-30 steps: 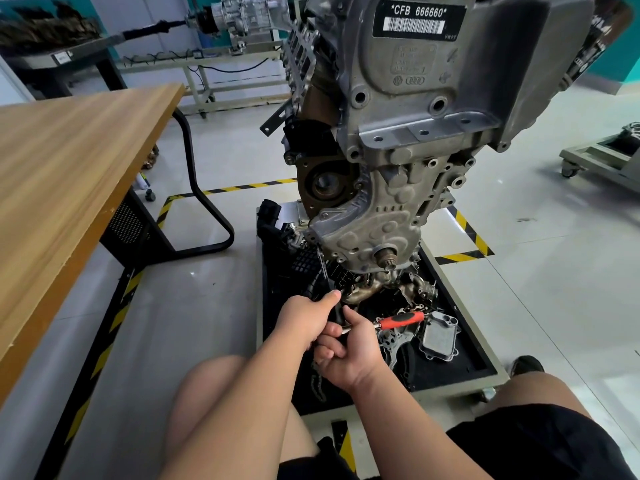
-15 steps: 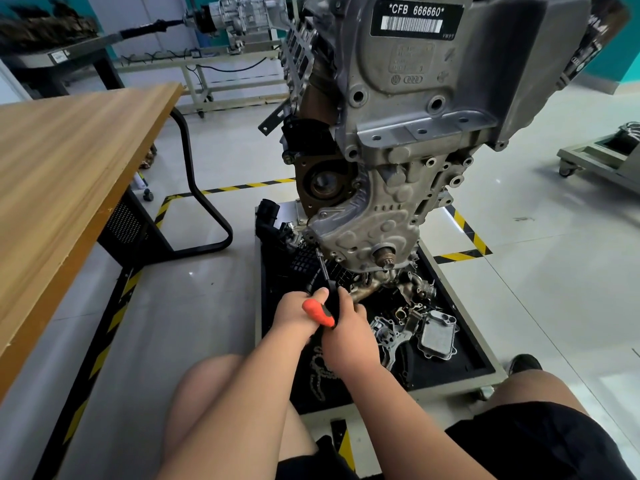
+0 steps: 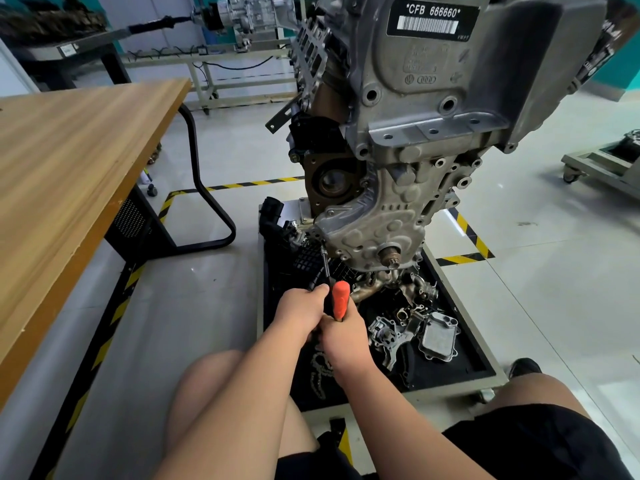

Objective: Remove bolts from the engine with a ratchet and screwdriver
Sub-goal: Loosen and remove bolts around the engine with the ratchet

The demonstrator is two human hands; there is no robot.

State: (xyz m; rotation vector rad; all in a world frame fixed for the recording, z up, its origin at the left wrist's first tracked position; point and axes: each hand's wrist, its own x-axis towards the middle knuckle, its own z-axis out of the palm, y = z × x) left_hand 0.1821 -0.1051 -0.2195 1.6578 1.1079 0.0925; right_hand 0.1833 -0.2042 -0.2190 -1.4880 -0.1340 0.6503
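The grey engine (image 3: 433,133) stands upright on a stand in front of me. A thin black tool shaft (image 3: 325,263) runs from my hands up to a bolt at the lower left edge of the engine's front cover (image 3: 374,230). My left hand (image 3: 301,311) grips the lower end of that shaft. My right hand (image 3: 343,337) holds the ratchet by its orange handle (image 3: 340,299), which points upward between the two hands. The joint between ratchet and shaft is hidden by my fingers.
A black tray (image 3: 460,372) under the engine holds several loose metal parts, among them a grey cover (image 3: 438,336). A wooden table (image 3: 69,168) stands at the left, a wheeled cart (image 3: 602,164) at the far right. My knees frame the tray.
The orange ratchet handle has swung from pointing right, over to the left, and now stands upright. Both hands stayed at the base of the shaft.
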